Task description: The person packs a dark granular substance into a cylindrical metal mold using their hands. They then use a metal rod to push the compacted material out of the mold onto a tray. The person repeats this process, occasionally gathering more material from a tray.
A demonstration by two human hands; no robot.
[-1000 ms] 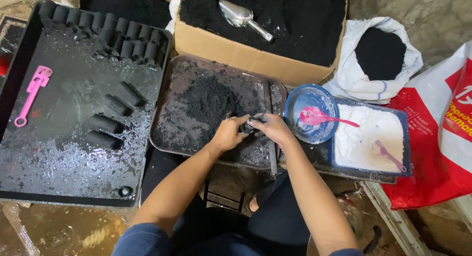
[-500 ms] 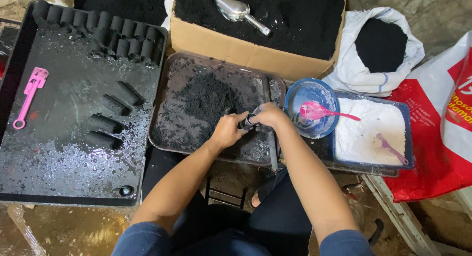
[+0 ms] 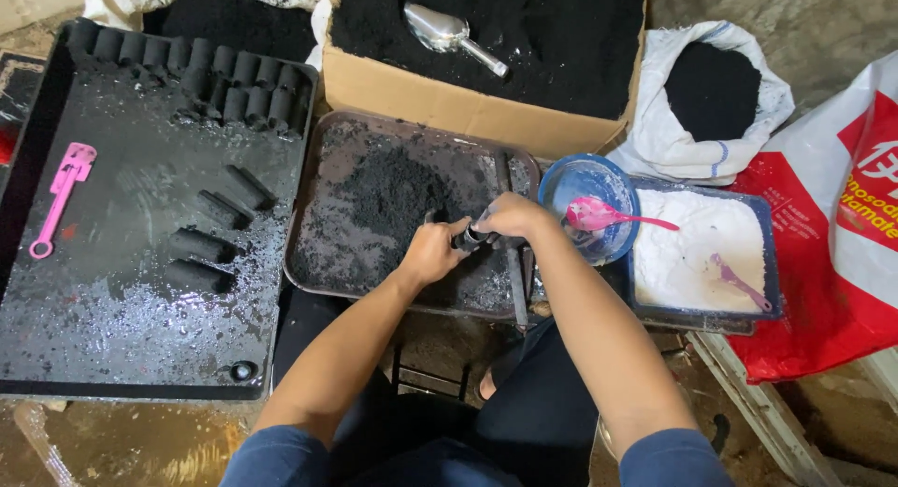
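Far left of fingers: 1 big black tray (image 3: pixel 112 356), wet, speckled w/ grit. On it 1 pink tool (image 3: pixel 61 199) near left rim; 4 loose black cylinders (image 3: pixel 215 232) lying mid-tray; a packed row of upright black cylinders (image 3: pixel 196 75) along the back edge, too tight to count exactly. Front half of tray mostly bare.

Centre: 1 dark metal tray (image 3: pixel 309 262) w/ rounded corners, 1 heap of black powder (image 3: pixel 393 192) just left of and behind the fingers. Left hand (image 3: pixel 432 253) and right hand (image 3: pixel 510 218) meet over tray's right part. Between them a small dark tube mould (image 3: pixel 470 236), tilted. Left fingers curled round its lower end; right fingers closed over the upper end, pinching it. Bare tray floor in front of hands.

Behind fingers: 1 cardboard box (image 3: pixel 449 99), brown, open top, full of black powder, 1 metal scoop (image 3: pixel 449 33) lying in it.

Just right of fingers: 1 blue bowl (image 3: pixel 561 183), round, w/ 1 pink spoon (image 3: pixel 608 216). Further right: 1 blue rectangular tub (image 3: pixel 702 314) of white powder, 1 purple spoon (image 3: pixel 739 283) in it. Behind it 1 white sack (image 3: pixel 673 141), open, black powder inside. Far right edge: 1 red and white bag (image 3: pixel 823 281), printed label, crumpled. Things here touch, little free room.
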